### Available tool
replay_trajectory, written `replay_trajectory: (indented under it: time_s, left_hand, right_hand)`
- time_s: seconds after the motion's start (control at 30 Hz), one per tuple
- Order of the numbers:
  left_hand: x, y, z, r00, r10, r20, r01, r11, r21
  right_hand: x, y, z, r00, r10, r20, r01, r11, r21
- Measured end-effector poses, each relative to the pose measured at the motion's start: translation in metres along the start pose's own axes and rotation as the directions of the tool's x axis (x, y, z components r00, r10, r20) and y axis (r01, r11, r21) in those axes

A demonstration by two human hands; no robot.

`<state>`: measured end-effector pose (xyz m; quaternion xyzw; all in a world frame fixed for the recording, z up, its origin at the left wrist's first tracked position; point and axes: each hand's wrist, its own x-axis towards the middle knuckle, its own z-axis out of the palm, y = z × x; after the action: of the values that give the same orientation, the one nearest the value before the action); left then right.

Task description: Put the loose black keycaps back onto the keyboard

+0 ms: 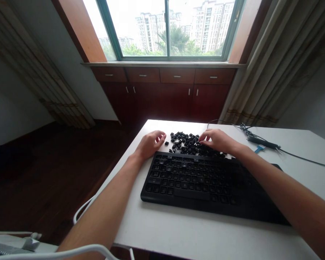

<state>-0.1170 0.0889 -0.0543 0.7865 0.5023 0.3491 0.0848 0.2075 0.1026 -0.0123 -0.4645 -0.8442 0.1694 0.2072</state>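
**A:** While both hands sit past the far edge of the keyboard (206, 184), what does the head view show them on?

**B:** The pile of loose keycaps (186, 142) lies between them on the table (206, 234). The right hand (219, 141) is palm down with its fingertips in the pile's near-right edge. The left hand (151, 143) rests just left of the pile, fingers half curled, with one stray keycap (166, 143) just off its fingertips.

**A:** Is either gripping a cap?

**B:** I cannot tell. The caps are small and dark, and the fingertips hide whatever is under them. Nothing shows inside the left hand's curl.

**A:** So what is the step?

**B:** My judgement is picking through the caps. The keyboard lies just behind both wrists.

**A:** And what would a pick call for?

**B:** A fine two-finger pinch on a single cap, without scattering its neighbours.

**A:** Anything else close by?

**B:** A dark tool with a cable (262, 143) and a small blue brush (258, 149) lie well to the right of the right hand.
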Motion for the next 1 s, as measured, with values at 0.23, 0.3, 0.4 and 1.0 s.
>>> replay_trajectory:
  time_s: [0.23,0.3,0.4,1.0]
  left_hand:
    - [0.0,0.001,0.0,1.0,-0.008,-0.026,0.007,0.999,-0.034]
    - [0.0,0.002,0.0,0.999,-0.025,-0.048,0.022,0.998,-0.057]
    - [0.0,0.003,0.0,0.997,-0.038,-0.063,0.034,0.997,-0.065]
    - [0.001,0.002,0.001,0.999,-0.045,-0.019,0.045,0.999,-0.01]
  right_hand:
    - [-0.017,-0.002,-0.006,0.99,0.13,-0.05,-0.119,0.976,0.181]
    - [-0.023,-0.006,-0.007,0.987,0.15,-0.053,-0.134,0.963,0.234]
    - [-0.029,-0.014,-0.007,0.987,0.156,-0.051,-0.133,0.942,0.309]
    - [-0.116,0.006,-0.044,0.901,0.392,-0.184,-0.292,0.865,0.408]
